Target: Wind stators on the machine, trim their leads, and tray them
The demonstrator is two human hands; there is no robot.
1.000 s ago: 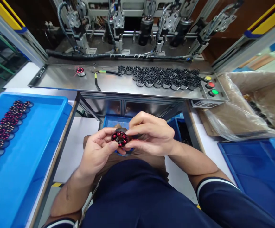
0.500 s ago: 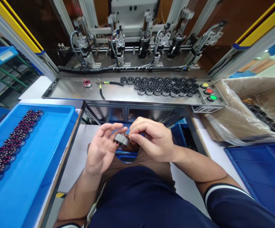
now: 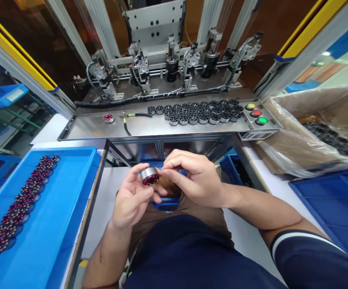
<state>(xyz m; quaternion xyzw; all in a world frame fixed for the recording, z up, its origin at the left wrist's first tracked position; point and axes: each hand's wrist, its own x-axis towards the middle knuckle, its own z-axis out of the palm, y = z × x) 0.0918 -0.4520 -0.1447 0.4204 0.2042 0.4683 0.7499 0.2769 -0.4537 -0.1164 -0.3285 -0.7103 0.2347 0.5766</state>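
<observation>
Between the fingers and thumb of my left hand [image 3: 134, 194] is a motor stator [image 3: 150, 176], a short silver cylinder with dark slots and red parts on the side facing me. My right hand [image 3: 193, 174] is closed in a pinch right beside the stator's right edge. What its fingertips grip is too small to make out. On the metal ledge ahead lie a single stator with red windings [image 3: 109, 118] and cutting pliers with yellow-and-black handles [image 3: 130, 116].
Several rows of black-and-silver stators [image 3: 198, 112] stand on the ledge [image 3: 92, 129], left of the yellow, red and green buttons [image 3: 256, 113]. The blue tray [image 3: 68, 188] at left holds wound stators. Clamps fill the machine behind; a plastic-lined box [image 3: 294, 144] is at right.
The stator has been turned in my left hand, so its red-and-dark slotted face now shows. My right hand stays pinched beside it. The whole view has shifted slightly.
</observation>
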